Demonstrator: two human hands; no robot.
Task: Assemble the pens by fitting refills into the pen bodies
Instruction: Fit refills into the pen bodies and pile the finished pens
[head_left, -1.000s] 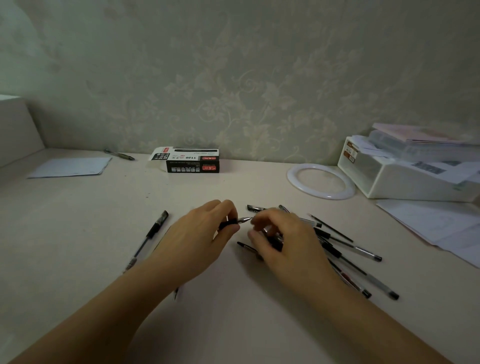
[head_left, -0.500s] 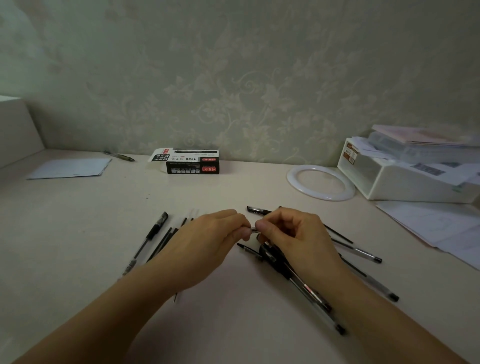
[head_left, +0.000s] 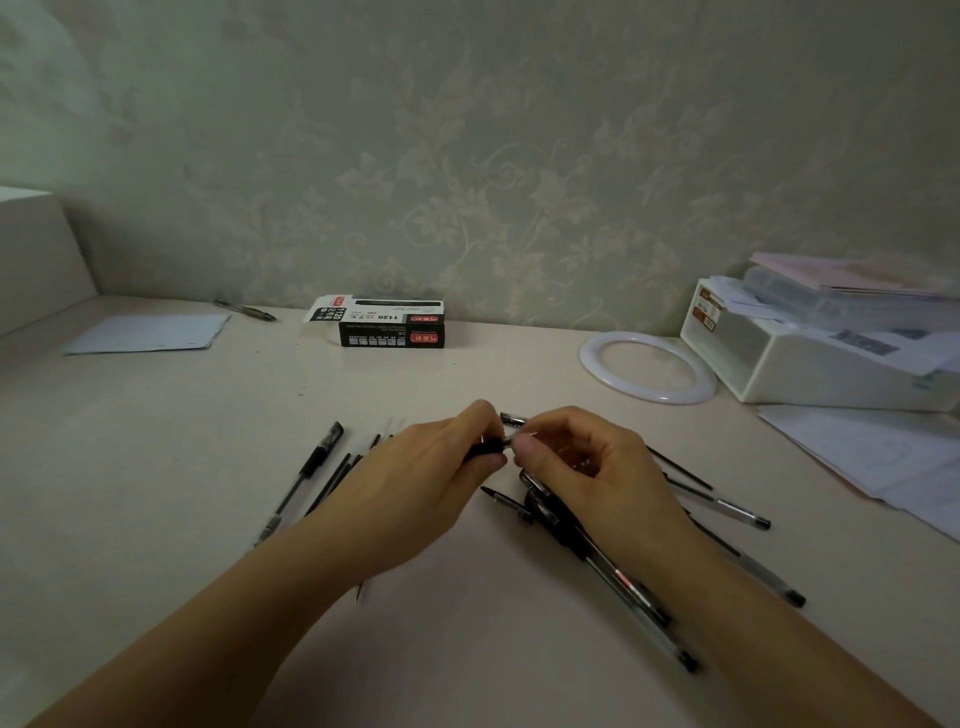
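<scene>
My left hand (head_left: 426, 483) grips a pen body by its black grip section (head_left: 485, 448), held just above the desk at the centre. Facing it, my right hand (head_left: 592, 467) pinches the small metal tip (head_left: 514, 439) at the front end of that pen. Under and right of my right hand lie several clear pens with black ends (head_left: 623, 582). Thin black refills (head_left: 337, 475) and one assembled capped pen (head_left: 306, 475) lie to the left of my left hand. Most of the held pen is hidden by my left palm.
A black and white pen box (head_left: 387, 325) stands near the wall. A white ring (head_left: 647, 366) and a white storage box (head_left: 810, 358) with papers sit at the right. Loose sheets (head_left: 872, 457) lie at the right edge, a paper (head_left: 148, 332) and a pen (head_left: 244, 309) at the far left.
My right hand left the pile of pens and came up to the tip of the pen in my left hand. A bundle of pens under the right hand shifted toward me.
</scene>
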